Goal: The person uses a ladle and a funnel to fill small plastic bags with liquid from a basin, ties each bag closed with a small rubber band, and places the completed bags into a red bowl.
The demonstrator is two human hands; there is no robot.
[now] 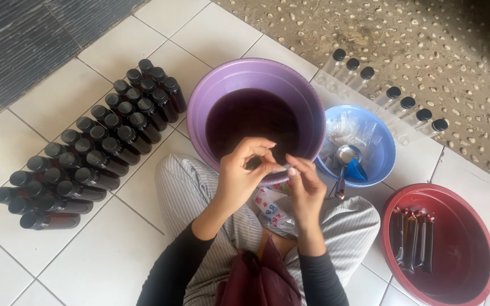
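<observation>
Between both hands, above the lap, a small clear packet (282,168) is pinched by the left hand (242,178) and right hand (307,190). At twelve o'clock, a purple basin (199,107) holds dark liquid; a blue bowl (384,147) at two, a red basin (483,249) at four, dark bottles (92,158) at nine.

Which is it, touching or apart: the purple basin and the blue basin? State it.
Touching. The head view shows the purple basin's rim meeting the blue basin's rim with no floor tile visible between them, just above the person's fingers.
</observation>
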